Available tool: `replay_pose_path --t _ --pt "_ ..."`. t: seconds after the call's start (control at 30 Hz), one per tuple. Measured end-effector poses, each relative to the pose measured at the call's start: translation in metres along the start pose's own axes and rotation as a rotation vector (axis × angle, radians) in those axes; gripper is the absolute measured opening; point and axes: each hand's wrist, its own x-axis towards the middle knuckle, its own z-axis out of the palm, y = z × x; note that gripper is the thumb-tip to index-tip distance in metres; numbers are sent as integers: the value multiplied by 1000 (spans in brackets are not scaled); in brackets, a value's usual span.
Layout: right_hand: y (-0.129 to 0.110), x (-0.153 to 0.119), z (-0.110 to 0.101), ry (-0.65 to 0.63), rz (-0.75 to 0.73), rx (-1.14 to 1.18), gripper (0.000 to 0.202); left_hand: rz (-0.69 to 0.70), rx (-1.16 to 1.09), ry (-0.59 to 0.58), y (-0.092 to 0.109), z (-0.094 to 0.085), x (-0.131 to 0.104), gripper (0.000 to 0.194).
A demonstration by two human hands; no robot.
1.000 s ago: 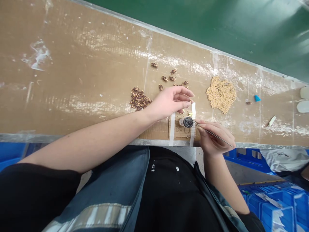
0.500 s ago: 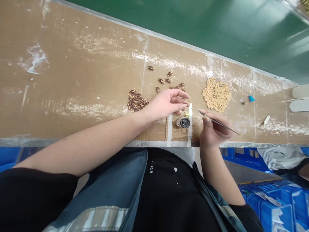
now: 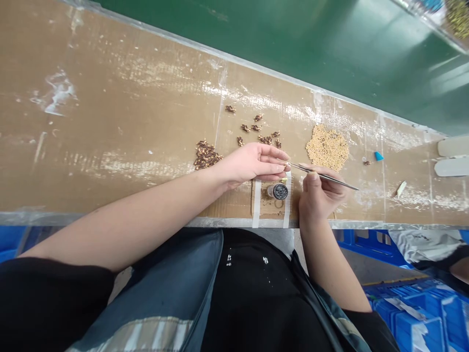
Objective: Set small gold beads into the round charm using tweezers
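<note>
My left hand [image 3: 256, 164] pinches a tiny pale piece [image 3: 288, 166] at its fingertips. Tweezers [image 3: 331, 180] are gripped in my right hand [image 3: 320, 193], and their tip meets that piece. Below my left fingertips, a small jar with a dark top [image 3: 280, 191] stands on a taped cardboard pad [image 3: 271, 208]. A heap of dark brown and gold pieces [image 3: 207, 155] lies left of my left hand. Several similar clusters [image 3: 256, 127] are scattered beyond it. Small tan beads [image 3: 327, 148] form a flat pile beyond my right hand.
The brown work surface [image 3: 146, 117] meets a green surface [image 3: 256, 39] at the back. To the right are a blue piece [image 3: 378, 156], a pale scrap [image 3: 401, 189] and white containers [image 3: 452, 166]. Blue crates [image 3: 414, 313] and part of another person [image 3: 459, 264] show at lower right.
The fingers of my left hand have come together on the tiny piece. My right hand has brought the tweezers' tip left to it. The view has shifted slightly.
</note>
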Motion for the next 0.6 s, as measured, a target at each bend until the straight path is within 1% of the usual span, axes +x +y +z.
replay_pose_path --t 0.2,0.47,0.6 --pt "-1 1 3 -21 -19 82 14 -20 -30 -14 0 -3 0 21" --pt "-1 -1 0 -38 -8 31 20 -34 -36 -19 2 -2 -1 20" --pt "-2 0 1 -52 -27 12 22 -46 -33 -16 5 -3 -3 18"
